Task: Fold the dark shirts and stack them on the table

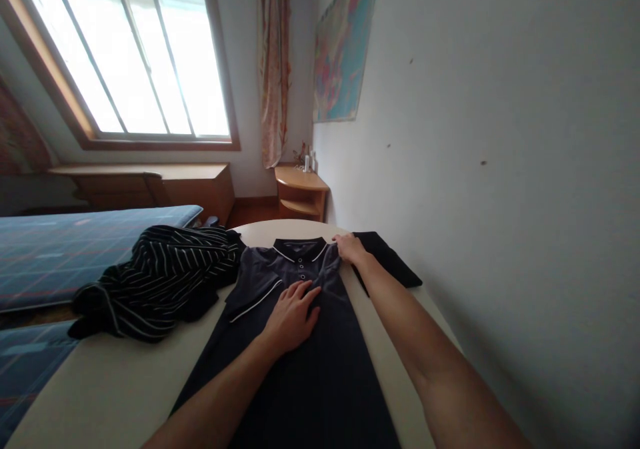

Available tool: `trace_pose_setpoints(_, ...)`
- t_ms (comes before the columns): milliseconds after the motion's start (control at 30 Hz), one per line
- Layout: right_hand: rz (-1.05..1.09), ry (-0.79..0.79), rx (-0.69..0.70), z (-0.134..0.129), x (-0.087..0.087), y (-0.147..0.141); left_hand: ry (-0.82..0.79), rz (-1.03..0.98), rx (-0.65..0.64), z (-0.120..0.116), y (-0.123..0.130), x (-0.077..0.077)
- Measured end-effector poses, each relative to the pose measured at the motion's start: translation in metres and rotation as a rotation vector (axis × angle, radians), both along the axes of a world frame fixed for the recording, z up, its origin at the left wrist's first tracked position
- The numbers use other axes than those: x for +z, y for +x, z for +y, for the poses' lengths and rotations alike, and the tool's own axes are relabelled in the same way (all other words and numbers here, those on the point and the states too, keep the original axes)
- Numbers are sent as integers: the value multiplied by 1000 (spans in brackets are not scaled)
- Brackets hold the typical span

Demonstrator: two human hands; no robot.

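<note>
Dark navy fabric, a short-sleeved polo shirt with a black, white-edged collar [325,362], runs from the bottom edge of the frame to its centre, laid flat on a cream, round-edged table [120,375]. The left hand [293,319] rests palm down on its chest, fingers slightly spread, below the buttons. Farther up, the right hand [350,247] touches the shirt's shoulder right of the collar; whether its fingers pinch the cloth, I cannot tell. The hands are apart, the shirt beneath the left and at the right's fingertips. Any marking inside the collar is too small to read.

Beside the right hand lies a flat black cloth [387,259]; left of the shirt, a rumpled black garment with white stripes [170,275]. Blue plaid bedding [75,252] fills the left edge. Beyond stand a wooden desk [197,177] and a wooden corner shelf [300,181]. At upper centre hangs a pink-and-blue map [345,55], its print illegible, and at upper left is a bright wood-framed window [135,55].
</note>
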State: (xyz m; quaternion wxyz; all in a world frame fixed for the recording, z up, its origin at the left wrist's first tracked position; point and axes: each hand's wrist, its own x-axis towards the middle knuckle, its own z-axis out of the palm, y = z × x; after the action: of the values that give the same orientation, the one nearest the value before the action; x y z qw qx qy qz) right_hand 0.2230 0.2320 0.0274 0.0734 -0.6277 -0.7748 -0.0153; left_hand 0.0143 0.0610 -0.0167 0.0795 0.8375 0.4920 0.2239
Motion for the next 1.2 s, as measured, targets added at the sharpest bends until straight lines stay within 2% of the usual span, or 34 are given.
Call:
trace_pose_setpoints(100,5,18,38,7,2,0,-3,-19,0,2,0,-2)
trace_pose_setpoints(300,59,71,125,16,17,-1,-5,-97,-3,7,-1,-3)
trace_pose_setpoints(467,189,196,184,20,24,-4,-5,-214,18,11,-2,-2)
trace_pose_setpoints(633,133,154,179,25,27,-19,-11,-253,41,15,-3,-4)
trace_pose_setpoints(733,81,124,162,29,22,-31,-11,-258,40,17,-3,-6)
trace_pose_setpoints(900,60,50,108,38,1,-40,15,-234,37,19,-3,-11)
trace_pose_setpoints(1033,80,1,75,45,-11,-32,31,-178,48,18,-2,-15)
trace_pose_setpoints(1200,130,-50,48,56,-9,-15,12,-133,60,18,0,-13)
